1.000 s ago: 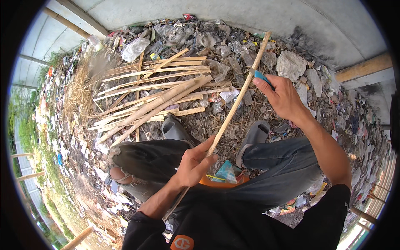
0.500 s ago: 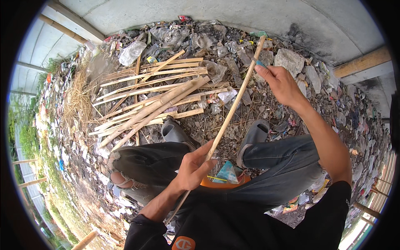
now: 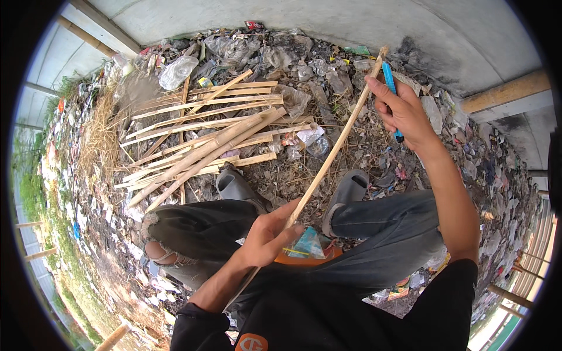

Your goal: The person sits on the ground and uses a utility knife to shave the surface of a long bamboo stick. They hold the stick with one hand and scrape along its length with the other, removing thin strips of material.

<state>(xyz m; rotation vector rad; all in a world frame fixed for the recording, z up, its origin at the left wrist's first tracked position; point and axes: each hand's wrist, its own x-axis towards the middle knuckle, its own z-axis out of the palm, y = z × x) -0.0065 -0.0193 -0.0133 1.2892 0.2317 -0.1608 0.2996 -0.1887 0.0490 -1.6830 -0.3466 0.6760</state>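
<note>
- Between the two hands, a long wood stick is being held on a slant, with its rough top end showing just past the right hand and its low end running by the left wrist.
- At the left hand, the lower part of the stick is being gripped by the thumb and fingers.
- At the right hand, a blue knife is being held in bent fingers, and the stick seems to be being touched by the thumb. How hard it is being pressed cannot be told.
- Beside the right thumb, the knife is now being held upright and is no longer being kept across the stick, as it was a moment ago.
- So, near the right hand, the wood is probably not being cut just now; it seems to be being steadied.
- Ahead of the left hand, and to its left, many pale strips are being left in a loose pile.
- Just right of the left hand, a blue plastic bag is being kept by something orange.
</note>
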